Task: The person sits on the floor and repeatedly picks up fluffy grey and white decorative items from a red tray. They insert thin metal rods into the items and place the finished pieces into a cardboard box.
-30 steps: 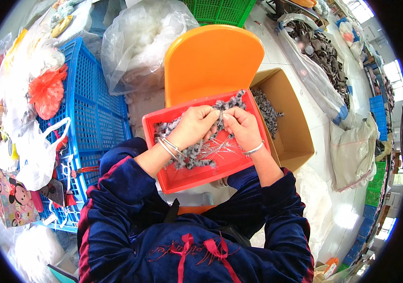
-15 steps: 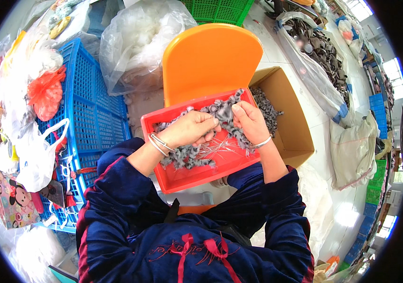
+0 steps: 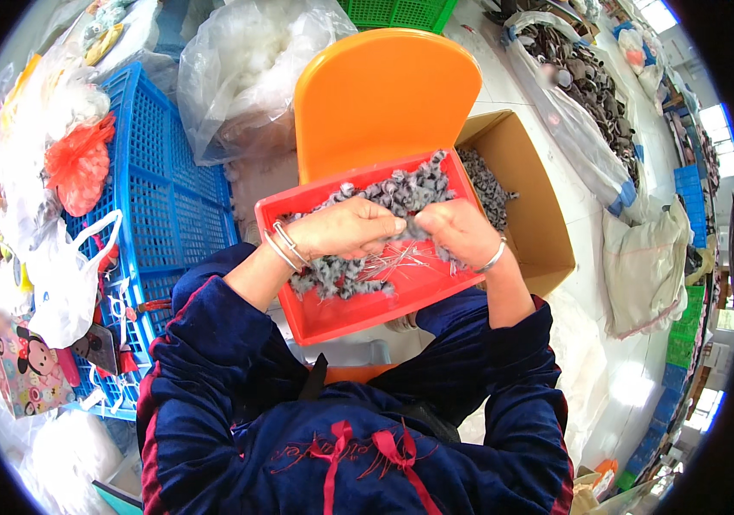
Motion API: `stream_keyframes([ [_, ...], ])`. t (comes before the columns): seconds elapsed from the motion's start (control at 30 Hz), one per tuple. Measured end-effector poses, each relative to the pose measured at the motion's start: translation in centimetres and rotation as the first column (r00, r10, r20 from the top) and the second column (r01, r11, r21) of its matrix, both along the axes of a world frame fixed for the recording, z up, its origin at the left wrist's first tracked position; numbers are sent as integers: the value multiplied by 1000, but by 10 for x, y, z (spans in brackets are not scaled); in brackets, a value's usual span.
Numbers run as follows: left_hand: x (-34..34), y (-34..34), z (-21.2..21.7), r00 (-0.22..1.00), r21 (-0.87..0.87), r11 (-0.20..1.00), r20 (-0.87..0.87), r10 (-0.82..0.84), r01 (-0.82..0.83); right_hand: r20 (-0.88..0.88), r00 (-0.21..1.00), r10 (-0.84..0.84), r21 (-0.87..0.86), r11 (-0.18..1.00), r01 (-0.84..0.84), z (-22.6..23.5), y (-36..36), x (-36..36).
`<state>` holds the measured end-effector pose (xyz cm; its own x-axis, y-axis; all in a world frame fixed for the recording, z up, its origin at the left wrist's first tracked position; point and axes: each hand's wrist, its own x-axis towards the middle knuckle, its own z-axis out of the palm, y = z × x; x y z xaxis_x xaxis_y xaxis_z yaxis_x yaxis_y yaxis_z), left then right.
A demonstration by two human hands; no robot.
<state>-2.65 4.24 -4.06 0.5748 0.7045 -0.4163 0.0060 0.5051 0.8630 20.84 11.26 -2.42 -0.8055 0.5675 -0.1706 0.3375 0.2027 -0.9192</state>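
Above a red plastic tray (image 3: 333, 324) on my lap, both hands work close together. My left hand (image 3: 341, 230), with bracelets at the wrist, is closed in a pinch. My right hand (image 3: 461, 230) is also closed, thumb against curled fingers. A small grey fuzzy piece (image 3: 412, 230) shows blurred between the fingertips, partly hidden by them. Several mottled grey-and-black fuzzy pieces (image 3: 397, 190) are heaped along the tray's far side, with more at its left (image 3: 337, 281). Thin whitish strips (image 3: 403, 257) lie loose on the tray's bottom.
An orange chair (image 3: 384, 103) stands just beyond the tray. Right of it, an open cardboard box (image 3: 539, 210) contains more grey fuzzy pieces. A blue plastic crate (image 3: 174, 202) is at left, a clear bag of white stuffing (image 3: 255, 77) behind it. Sacks (image 3: 642, 266) lie at right.
My right hand has turned, its knuckles now more on top, and come lower. The fuzzy piece between the hands shows less. The left hand has shifted slightly.
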Motion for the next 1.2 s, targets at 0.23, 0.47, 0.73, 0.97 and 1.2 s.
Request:
stream_keyframes([
  [0.23, -14, 10, -7, 948, 208, 951, -175, 267, -230, -11, 584, -812, 329, 549, 769, 11, 60, 110],
  [0.47, 4, -1, -36, 503, 359, 871, -850, 157, 334, 108, 857, -504, 404, 810, 426, -28, 27, 61],
  [0.73, 30, -22, -76, 370, 326, 806, -918, 144, 495, 606, 793, 66, 353, 871, -342, -104, -14, 3],
  [0.97, 0, -2, -48, 768, 361, 885, -640, 7, 293, 401, 912, 87, 347, 907, -239, -72, -1, 13],
  [1.2, -19, 3, -12, 959, 158, 986, -282, -1, 47, 189, 981, 49, 285, 953, -103, -34, 3, 13],
])
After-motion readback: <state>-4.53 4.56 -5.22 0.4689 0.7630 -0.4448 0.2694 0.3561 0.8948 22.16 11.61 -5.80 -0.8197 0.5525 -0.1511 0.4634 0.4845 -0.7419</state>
